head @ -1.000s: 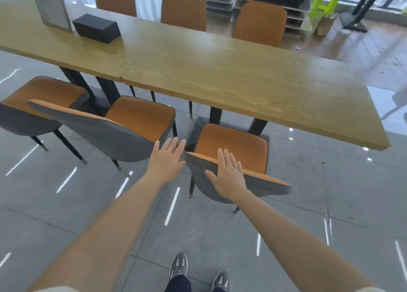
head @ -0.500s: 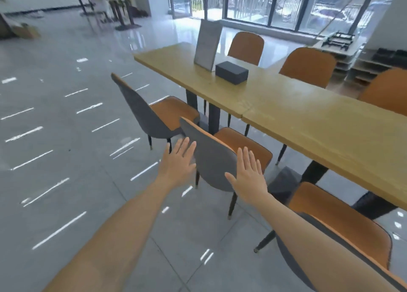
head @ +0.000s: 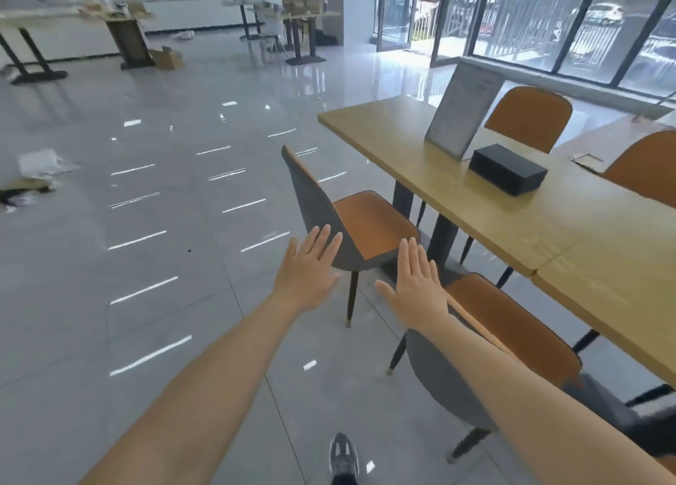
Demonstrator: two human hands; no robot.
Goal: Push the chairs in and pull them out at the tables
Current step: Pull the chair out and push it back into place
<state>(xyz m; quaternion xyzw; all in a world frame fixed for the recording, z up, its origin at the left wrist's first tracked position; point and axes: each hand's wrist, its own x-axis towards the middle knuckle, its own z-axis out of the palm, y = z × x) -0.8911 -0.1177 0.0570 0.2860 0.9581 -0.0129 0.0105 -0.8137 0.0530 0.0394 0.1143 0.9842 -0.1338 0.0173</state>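
Both arms stretched forward from the bottom of the frame, palms down. Left hand (head: pixel 307 270) spread flat, fingers apart, holding nothing — seen at centre frame against the lower back edge of the far chair (head: pixel 351 221); contact with it cannot be told. Right hand (head: pixel 417 289) likewise flat and empty, just right of centre, over the top of the near chair (head: pixel 504 342)'s backrest, touching or not unclear. Far chair standing upright at centre, grey shell, orange seat, pulled out from the table (head: pixel 475 206), seat only partly under the edge. Near chair at lower right, seat tucked nearer the tabletop. On the table, upper right: a black box (head: pixel 508 172) beside a tilted sign stand (head: pixel 462 113). Behind the table, two more orange chairs (head: pixel 526 119). One grey shoe (head: pixel 343 457) at bottom centre on the glossy tiled floor (head: pixel 146 228).
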